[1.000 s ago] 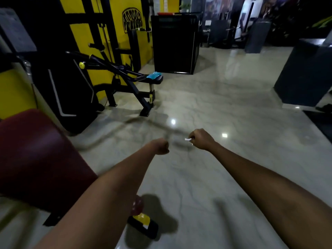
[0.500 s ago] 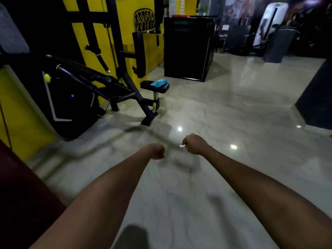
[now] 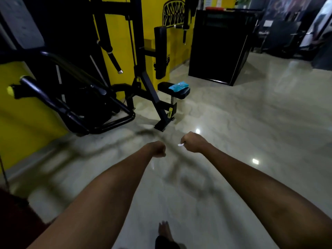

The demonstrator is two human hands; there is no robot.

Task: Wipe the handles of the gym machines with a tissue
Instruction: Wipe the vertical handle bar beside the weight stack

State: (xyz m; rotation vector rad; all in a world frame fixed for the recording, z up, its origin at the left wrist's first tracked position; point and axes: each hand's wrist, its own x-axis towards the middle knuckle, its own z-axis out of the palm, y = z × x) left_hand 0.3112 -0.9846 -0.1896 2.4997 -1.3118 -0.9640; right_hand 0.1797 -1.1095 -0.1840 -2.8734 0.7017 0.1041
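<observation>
Above the floor (image 3: pixel 233 123), the right hand (image 3: pixel 193 142) pinches a tissue (image 3: pixel 180 144) in curled fingers. The left hand (image 3: pixel 158 149), just beside, has its fingers curled on nothing.

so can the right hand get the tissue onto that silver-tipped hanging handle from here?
Probably not yet. The right hand grips the tissue over open floor, and the hanging handle sits well beyond, up and left. Nothing blocks the path; the person likely needs to step closer.

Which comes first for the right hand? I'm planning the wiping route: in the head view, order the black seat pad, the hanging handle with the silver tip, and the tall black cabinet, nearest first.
From the right hand:
1. Black seat pad, ahead, slightly left.
2. Hanging handle, farther left, higher.
3. Tall black cabinet, beyond, by the yellow wall.
</observation>
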